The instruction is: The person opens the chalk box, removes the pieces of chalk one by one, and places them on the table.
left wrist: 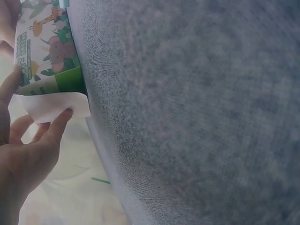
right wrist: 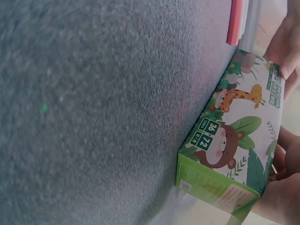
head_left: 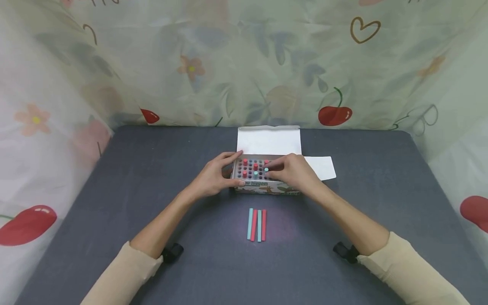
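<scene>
A printed cardboard box (head_left: 267, 188) stands with its white lid (head_left: 269, 142) folded back. Inside is a holed tray (head_left: 250, 169), with several red and teal chalk sticks poking out of its holes. My left hand (head_left: 212, 178) grips the box's left end, thumb at the front edge and fingers toward the back. Over the tray's right part, my right hand (head_left: 299, 173) pinches the top of a teal chalk stick (head_left: 266, 169) between thumb and finger. Its lower end is hidden in the tray. Animal pictures cover the box front (right wrist: 234, 122) in the right wrist view.
On the dark grey table (head_left: 183, 271), two teal and two red sticks lie side by side in front of the box; one is this red stick (head_left: 264, 224). A white side flap (head_left: 321, 167) sticks out at the right. Patterned cloth (head_left: 228, 84) hangs behind the table.
</scene>
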{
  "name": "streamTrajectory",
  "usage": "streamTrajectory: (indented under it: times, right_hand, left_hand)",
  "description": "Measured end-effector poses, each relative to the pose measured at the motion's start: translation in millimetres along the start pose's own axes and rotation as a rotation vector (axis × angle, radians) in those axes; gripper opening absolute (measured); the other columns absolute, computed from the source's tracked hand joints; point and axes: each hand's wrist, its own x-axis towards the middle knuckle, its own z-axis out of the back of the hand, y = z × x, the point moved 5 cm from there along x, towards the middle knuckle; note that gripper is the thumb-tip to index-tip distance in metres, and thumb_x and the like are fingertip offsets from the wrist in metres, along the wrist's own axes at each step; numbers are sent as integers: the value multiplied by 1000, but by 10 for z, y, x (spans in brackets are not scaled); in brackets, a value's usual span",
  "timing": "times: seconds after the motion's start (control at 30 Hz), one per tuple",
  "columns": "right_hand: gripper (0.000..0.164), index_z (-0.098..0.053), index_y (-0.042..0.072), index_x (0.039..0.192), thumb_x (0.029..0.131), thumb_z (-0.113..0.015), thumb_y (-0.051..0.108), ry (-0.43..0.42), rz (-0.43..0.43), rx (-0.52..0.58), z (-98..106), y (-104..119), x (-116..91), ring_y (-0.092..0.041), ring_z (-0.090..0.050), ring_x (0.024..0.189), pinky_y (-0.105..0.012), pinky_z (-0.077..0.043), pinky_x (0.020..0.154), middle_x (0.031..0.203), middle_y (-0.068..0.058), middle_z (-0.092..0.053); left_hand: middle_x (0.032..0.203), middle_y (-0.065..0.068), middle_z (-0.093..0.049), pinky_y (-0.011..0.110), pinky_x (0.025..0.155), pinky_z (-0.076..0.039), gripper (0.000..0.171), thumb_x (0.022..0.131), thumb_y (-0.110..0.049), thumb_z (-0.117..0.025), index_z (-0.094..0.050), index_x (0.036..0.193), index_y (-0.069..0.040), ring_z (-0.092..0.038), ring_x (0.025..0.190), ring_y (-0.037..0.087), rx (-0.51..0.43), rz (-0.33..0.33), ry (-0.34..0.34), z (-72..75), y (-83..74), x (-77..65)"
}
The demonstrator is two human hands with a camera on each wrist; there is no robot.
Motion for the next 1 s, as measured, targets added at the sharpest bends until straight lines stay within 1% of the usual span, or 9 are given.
streamTrajectory:
  times: [0.13,0.33,0.53,0.67,0.77,0.93,1.0]
  right_hand:
    - [20,-74,21,95,77,-73,31,-24,5,9,-15,-6,-24,-9,-56,65,-27,-42,52,85,8,-69]
    - [16,-73,19,92,79,-72,28,-78,48,-30,-29,-7,-56,-5,-59,72,-26,-47,60,81,9,-68]
    - [15,-71,21,95,82,-69,27,-97,64,-7,-22,-9,-77,-6,-58,70,-27,-46,60,82,9,-67]
    - [13,-69,21,97,85,-65,27,-102,72,31,-15,-10,-84,-6,-59,67,-27,-45,56,78,8,-67]
    - [14,-68,20,98,86,-64,26,-104,83,82,-15,-13,-91,-5,-62,66,-27,-48,55,76,6,-67]
    - [16,-67,17,100,87,-63,25,-122,92,186,-2,-22,-102,-7,-65,68,-24,-54,57,81,1,-67]
    - [16,-67,17,100,87,-63,25,-141,101,211,7,-20,-108,-7,-65,68,-22,-54,58,83,0,-67]
  left_hand:
    - [137,3,-34,27,95,-43,84,74,-30,-75,-29,144,-24,-40,121,16,6,2,-1,1,-2,-1]
    - [137,2,-33,25,96,-42,84,74,-30,-75,-28,144,-25,-39,122,16,8,7,6,-7,-5,-4]
    - [137,2,-33,27,96,-42,83,74,-28,-75,-29,144,-25,-40,121,16,2,16,0,-6,-13,-8]
    - [136,3,-34,27,96,-43,83,74,-27,-75,-29,144,-24,-41,120,17,9,16,-3,-4,-21,-15]
    - [136,4,-35,28,96,-43,83,74,-26,-75,-29,144,-23,-42,119,17,10,14,-5,-3,-25,-18]
    - [136,3,-34,27,96,-42,83,74,-26,-75,-30,144,-23,-42,118,16,12,22,-6,-4,-24,-9]
    - [136,3,-34,26,96,-42,83,74,-26,-75,-30,143,-24,-42,118,16,14,22,-6,-4,-23,-4]
